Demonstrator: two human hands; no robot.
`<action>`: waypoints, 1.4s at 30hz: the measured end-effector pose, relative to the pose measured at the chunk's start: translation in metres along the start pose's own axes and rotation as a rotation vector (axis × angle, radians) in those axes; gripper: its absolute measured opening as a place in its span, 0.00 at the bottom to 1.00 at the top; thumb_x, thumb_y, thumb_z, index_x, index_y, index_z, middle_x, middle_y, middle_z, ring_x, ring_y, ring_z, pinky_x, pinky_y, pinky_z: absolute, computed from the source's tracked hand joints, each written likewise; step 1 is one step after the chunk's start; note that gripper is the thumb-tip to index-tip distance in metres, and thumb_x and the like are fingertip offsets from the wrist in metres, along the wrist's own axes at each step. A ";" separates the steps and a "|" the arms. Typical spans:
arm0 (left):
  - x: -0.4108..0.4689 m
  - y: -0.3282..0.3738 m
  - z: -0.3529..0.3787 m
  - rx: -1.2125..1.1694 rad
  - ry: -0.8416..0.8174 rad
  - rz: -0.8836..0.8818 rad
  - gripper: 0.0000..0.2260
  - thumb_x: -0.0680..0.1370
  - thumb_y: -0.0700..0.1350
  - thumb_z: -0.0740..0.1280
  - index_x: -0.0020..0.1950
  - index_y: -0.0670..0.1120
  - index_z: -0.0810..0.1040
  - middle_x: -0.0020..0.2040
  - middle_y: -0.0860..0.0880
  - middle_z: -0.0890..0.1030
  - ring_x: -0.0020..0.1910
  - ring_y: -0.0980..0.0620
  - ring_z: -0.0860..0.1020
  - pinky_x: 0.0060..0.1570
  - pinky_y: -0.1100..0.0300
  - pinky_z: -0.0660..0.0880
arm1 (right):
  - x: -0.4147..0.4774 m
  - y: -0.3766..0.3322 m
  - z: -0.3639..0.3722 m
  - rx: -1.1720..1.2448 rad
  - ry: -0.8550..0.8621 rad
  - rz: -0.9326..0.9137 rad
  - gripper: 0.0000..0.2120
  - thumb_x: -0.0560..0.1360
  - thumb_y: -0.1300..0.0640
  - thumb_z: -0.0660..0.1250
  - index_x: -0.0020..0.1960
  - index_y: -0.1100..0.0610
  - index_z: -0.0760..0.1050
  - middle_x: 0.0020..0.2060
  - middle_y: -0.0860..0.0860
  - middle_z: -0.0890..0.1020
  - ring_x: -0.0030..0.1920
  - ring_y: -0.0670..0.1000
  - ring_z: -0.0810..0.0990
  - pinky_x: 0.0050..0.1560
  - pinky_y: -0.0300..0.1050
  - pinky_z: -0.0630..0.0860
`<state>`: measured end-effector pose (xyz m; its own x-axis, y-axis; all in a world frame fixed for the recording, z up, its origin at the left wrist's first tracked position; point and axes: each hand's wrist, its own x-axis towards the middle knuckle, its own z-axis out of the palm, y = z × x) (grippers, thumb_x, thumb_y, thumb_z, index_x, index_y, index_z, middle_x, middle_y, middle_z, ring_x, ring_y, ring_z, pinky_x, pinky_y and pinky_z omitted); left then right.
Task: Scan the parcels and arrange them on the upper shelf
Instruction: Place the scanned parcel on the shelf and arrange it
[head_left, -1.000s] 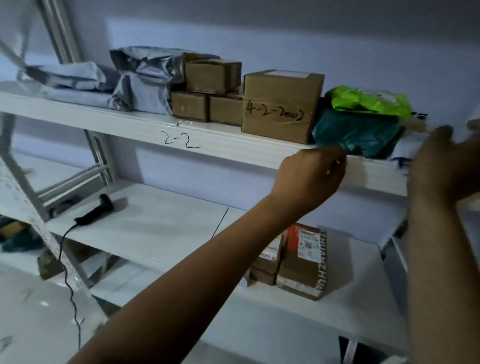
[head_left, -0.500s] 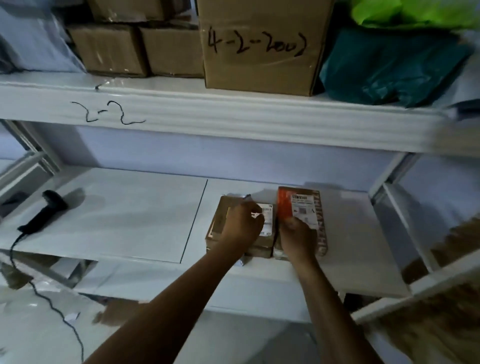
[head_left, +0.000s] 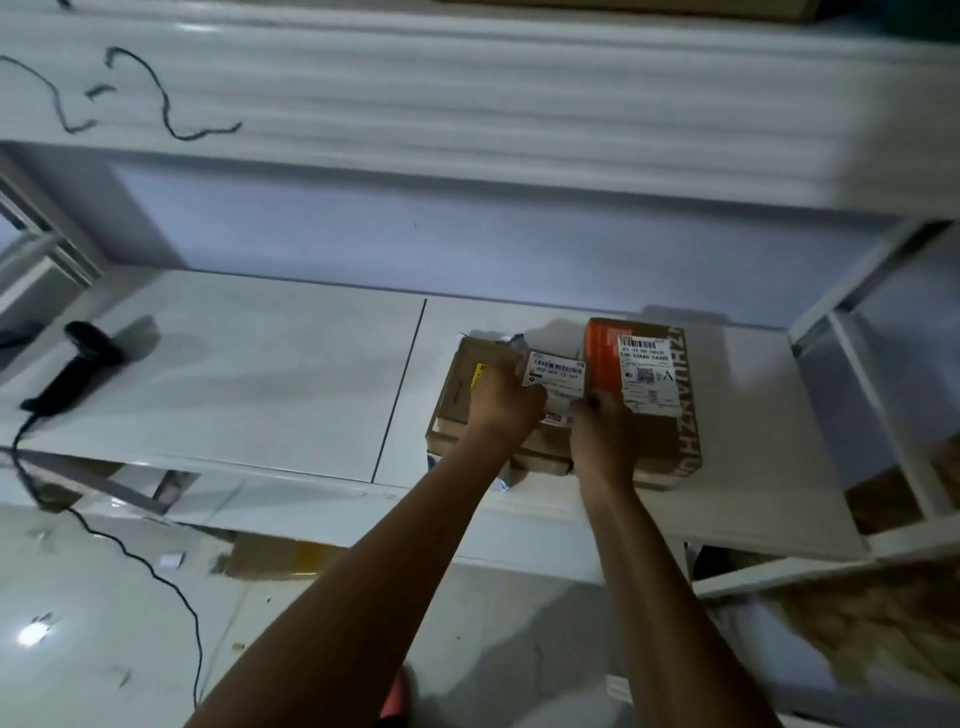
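Parcel with white label (head_left: 554, 373), small and brown, label face up, on the lower shelf (head_left: 260, 379) right of centre, perched on a wider brown carton (head_left: 456, 400) and touching the orange-topped parcel (head_left: 655, 415) on its right. Clamped from both sides: left hand (head_left: 505, 406) curled over its left edge, right hand (head_left: 598, 434) with fingers tucked into the seam between it and the orange-topped parcel, so pinched between the two hands rather than merely pressed. Long side apparently running left to right, though mostly hidden under the knuckles, so hard to call. Looks like the pick-up step, with scanning not yet done. Barcode scanner (head_left: 78, 366) lying well apart on the far left of the same shelf, cable (head_left: 156, 569) trailing down to the floor; left hand the nearer one to it, so probably a matter of carrying the parcel leftward or freeing that hand for the scanner. Upper shelf (head_left: 519, 104) directly above and farther back, front edge scrawled in black marker, mostly out of frame.
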<state>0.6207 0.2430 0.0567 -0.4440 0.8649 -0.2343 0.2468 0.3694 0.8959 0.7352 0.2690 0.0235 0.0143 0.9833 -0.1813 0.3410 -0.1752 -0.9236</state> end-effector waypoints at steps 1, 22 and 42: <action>-0.001 0.002 -0.004 -0.058 -0.010 -0.010 0.10 0.77 0.34 0.64 0.51 0.45 0.82 0.51 0.43 0.86 0.42 0.45 0.84 0.32 0.59 0.79 | -0.003 -0.001 -0.001 0.039 0.034 -0.050 0.08 0.80 0.57 0.63 0.48 0.49 0.80 0.47 0.47 0.83 0.49 0.51 0.83 0.43 0.43 0.76; 0.001 -0.065 -0.206 -0.275 -0.213 0.111 0.22 0.72 0.50 0.75 0.65 0.52 0.79 0.58 0.50 0.83 0.52 0.44 0.84 0.51 0.52 0.82 | -0.118 -0.084 0.199 0.386 0.511 -0.107 0.15 0.77 0.59 0.65 0.62 0.49 0.76 0.59 0.45 0.82 0.59 0.49 0.81 0.58 0.50 0.79; 0.119 -0.267 -0.575 -0.760 0.256 -0.219 0.16 0.77 0.40 0.75 0.61 0.45 0.73 0.55 0.39 0.85 0.51 0.41 0.86 0.51 0.49 0.84 | -0.144 -0.164 0.609 0.412 -0.439 0.228 0.25 0.72 0.51 0.72 0.66 0.59 0.76 0.55 0.61 0.86 0.51 0.61 0.87 0.33 0.44 0.81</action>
<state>0.0068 0.0524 0.0066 -0.6193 0.6620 -0.4222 -0.4761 0.1110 0.8724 0.1045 0.1268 -0.0044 -0.3724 0.8228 -0.4294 -0.0156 -0.4681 -0.8835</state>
